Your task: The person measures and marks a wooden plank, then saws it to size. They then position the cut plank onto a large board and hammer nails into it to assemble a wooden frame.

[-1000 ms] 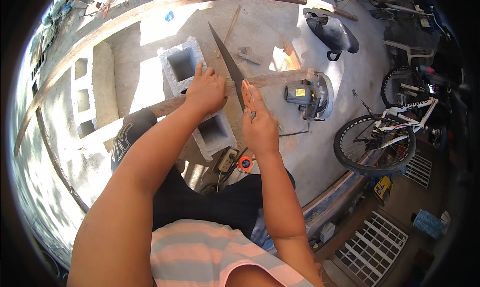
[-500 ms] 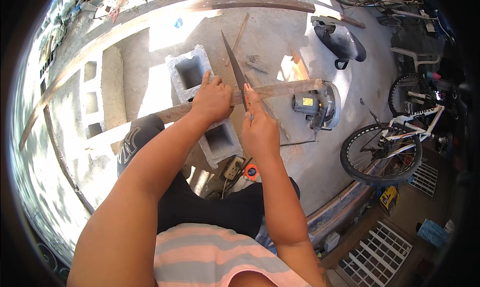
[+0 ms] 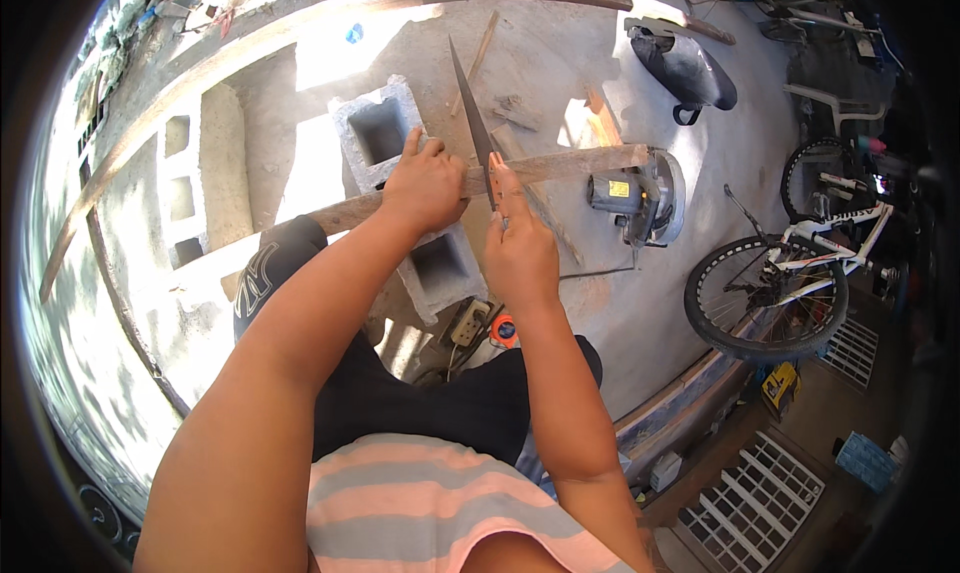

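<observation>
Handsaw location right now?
Head view, upper middle: the handsaw is gripped in the right hand, its blade crossing the wooden plank just to the right of the left hand.

Handsaw (image 3: 480, 133): dark grey blade, orange handle. Plank (image 3: 575, 164): brown. Hollow block (image 3: 352, 145): plain grey. Power saw (image 3: 615, 193): dark grey, yellow label. Tape measure (image 3: 503, 330): orange, dark centre. Shirt (image 3: 420, 483): pink-and-grey stripes. Trousers (image 3: 420, 408): black, pale outlined knee motif. Bicycle (image 3: 869, 235), floor's right edge: white frame, black tyres. Floor (image 3: 640, 293): grey, white sun patches.
</observation>
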A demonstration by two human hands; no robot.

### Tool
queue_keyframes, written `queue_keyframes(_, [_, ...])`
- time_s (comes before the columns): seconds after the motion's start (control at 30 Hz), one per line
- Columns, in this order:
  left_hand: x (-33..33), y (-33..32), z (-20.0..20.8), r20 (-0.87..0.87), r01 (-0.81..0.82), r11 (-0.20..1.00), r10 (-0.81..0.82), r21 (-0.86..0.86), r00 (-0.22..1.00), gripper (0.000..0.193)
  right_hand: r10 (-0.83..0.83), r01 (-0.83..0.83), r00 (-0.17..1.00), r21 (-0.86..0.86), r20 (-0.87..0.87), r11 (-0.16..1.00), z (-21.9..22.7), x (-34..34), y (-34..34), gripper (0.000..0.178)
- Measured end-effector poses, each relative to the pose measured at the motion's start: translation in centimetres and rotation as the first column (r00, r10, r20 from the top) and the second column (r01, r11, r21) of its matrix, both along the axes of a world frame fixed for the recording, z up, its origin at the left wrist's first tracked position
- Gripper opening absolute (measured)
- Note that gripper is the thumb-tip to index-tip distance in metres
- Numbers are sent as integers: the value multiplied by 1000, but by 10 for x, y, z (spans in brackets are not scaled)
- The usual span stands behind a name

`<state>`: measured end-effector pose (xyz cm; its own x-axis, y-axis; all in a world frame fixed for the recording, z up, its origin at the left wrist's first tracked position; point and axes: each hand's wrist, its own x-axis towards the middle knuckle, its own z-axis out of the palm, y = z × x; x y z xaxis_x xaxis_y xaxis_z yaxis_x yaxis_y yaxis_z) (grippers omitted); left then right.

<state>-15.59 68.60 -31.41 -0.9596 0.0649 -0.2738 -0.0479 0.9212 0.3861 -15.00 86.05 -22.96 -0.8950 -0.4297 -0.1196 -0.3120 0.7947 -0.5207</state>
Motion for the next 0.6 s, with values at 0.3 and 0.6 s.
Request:
queue_keyframes(0.3, [12,-13,1,43,-19,999,21,-47,999,41,41,-50,993,78,109,996,86,102,86,65])
queue_keyframes(0.6, [10,-17,-3,61,-29,1000,29,1,998,39,14,-25,984,64,177,998,106,109,86,66])
